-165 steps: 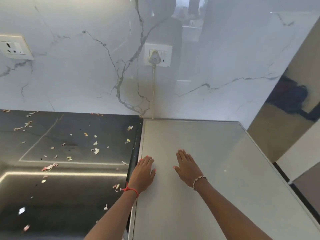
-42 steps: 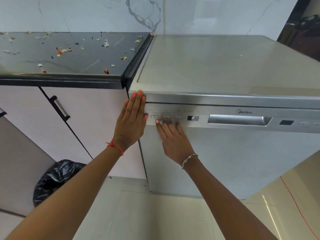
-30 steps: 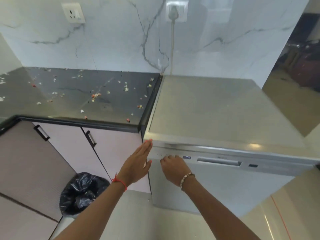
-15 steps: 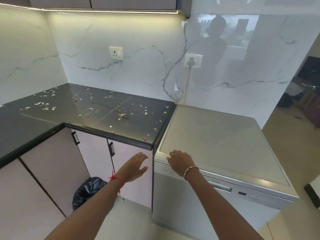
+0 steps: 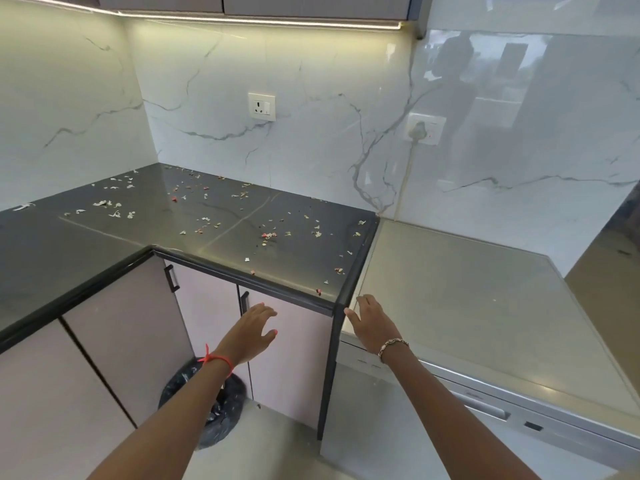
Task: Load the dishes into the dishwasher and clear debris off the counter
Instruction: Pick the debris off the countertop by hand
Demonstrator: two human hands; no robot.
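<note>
Reaching forward, both hands hold nothing. The left hand (image 5: 254, 332) hangs in the air before a pale cabinet door (image 5: 294, 358), fingers spread and relaxed, with a red thread round the wrist. The right hand (image 5: 374, 323) is at the front left corner of the dishwasher (image 5: 467, 299), fingers loosely bent; whether it touches the top I cannot tell.

The dishwasher stands butted against the right end of the counter (image 5: 86, 258), its door closed and its handle recess (image 5: 485, 408) facing out. The dark counter runs in an L along the marble wall (image 5: 329, 150). Debris (image 5: 268, 235) lies scattered over it in small pale and reddish scraps, some right at the front edge.

On the floor below, a bin lined with a black bag (image 5: 216, 410) stands just before the cabinet doors, partly hidden by the left forearm. The wall carries a free socket (image 5: 262, 106) and a second one holding a plug (image 5: 420, 130), whose cord drops behind the dishwasher. A light strip (image 5: 259, 20) glows under the upper cabinets.
</note>
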